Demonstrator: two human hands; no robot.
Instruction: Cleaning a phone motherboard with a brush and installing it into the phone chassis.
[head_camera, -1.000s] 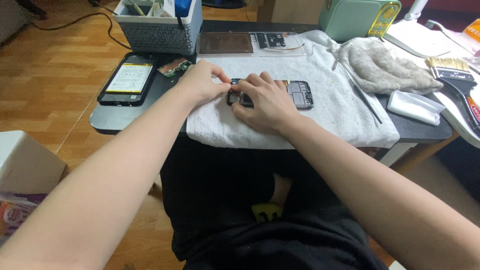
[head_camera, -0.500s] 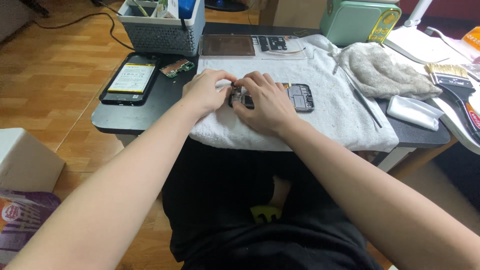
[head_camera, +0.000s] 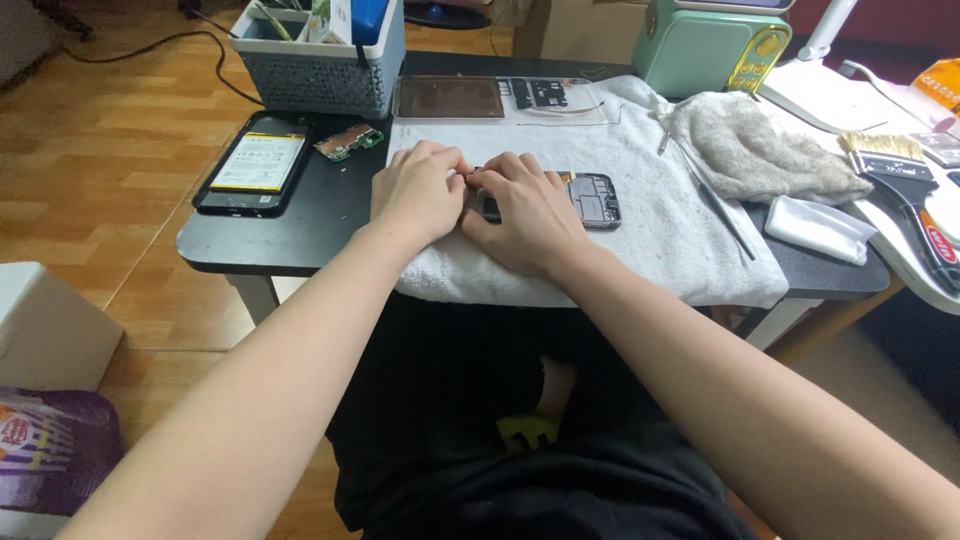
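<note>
The black table (head_camera: 300, 240) carries a white towel (head_camera: 640, 230), and at the towel's centre lies the opened phone frame (head_camera: 590, 198), its inner side up and its left end hidden under the hands. Doing this fiddly work well seems to call for pinning the frame flat on the towel while the fingertips work slowly at one small spot, so nothing slips or bends. The right hand (head_camera: 530, 215) lies palm-down over the frame's left end, at three o'clock from the left hand (head_camera: 418, 190), which arches knuckles-up just beside it. Both sets of fingers curl together and meet at the frame's top-left corner; whether they pinch a part there cannot be told.
</note>
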